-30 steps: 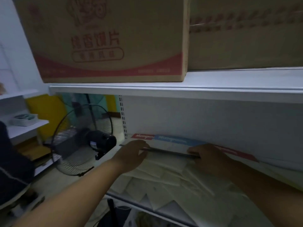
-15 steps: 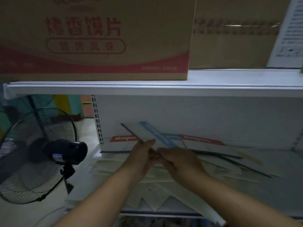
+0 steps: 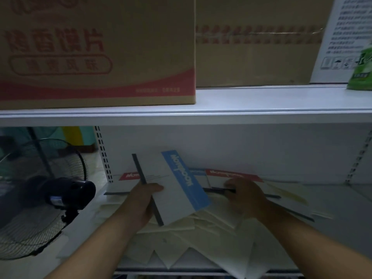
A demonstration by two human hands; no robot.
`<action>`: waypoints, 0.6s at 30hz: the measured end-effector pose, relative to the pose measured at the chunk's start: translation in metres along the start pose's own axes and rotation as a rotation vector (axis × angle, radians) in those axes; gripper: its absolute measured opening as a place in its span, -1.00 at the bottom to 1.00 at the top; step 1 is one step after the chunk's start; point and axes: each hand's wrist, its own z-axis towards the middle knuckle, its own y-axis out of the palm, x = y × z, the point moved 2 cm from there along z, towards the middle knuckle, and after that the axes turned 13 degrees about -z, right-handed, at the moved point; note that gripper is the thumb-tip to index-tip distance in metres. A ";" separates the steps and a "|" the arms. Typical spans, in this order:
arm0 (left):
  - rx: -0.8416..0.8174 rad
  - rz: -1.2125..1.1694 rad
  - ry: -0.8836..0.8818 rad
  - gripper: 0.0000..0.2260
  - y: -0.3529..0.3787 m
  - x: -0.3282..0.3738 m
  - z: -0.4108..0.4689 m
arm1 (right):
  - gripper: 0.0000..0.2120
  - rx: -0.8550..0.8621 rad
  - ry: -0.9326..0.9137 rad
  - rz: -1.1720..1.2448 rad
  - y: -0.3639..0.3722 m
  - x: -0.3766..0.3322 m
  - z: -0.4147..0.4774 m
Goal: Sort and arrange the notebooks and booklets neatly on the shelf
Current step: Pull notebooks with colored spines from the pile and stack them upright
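Observation:
My left hand grips a white notebook with a blue band and a dark spine, held tilted above the white shelf. My right hand rests on a red-banded notebook lying flat at the back, fingers on its dark spine. A second red-banded notebook lies at the back left. Several pale booklets lie scattered across the shelf under my arms.
An upper shelf hangs close overhead, loaded with a printed cardboard box, a plain carton, a white box and a green packet. A black standing fan stands left of the shelf.
My left hand has lifted the blue-banded notebook higher and turned it more upright. My right hand has let go of it and moved right onto the red-banded notebook.

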 end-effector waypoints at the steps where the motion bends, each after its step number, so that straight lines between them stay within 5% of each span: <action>1: -0.018 -0.004 0.016 -0.71 0.003 -0.002 0.001 | -0.75 0.021 -0.029 -0.003 -0.001 -0.001 0.000; 10: -0.097 0.038 0.163 -0.49 0.016 -0.018 0.002 | -0.80 0.579 -0.084 0.203 -0.045 -0.046 -0.003; 15: -0.212 0.159 0.301 -0.39 0.023 -0.029 -0.001 | -0.82 0.436 -0.140 0.401 -0.066 -0.119 -0.014; 18: -0.234 0.205 0.263 -0.51 0.026 -0.031 -0.007 | -0.86 0.233 -0.190 0.569 -0.057 -0.144 -0.016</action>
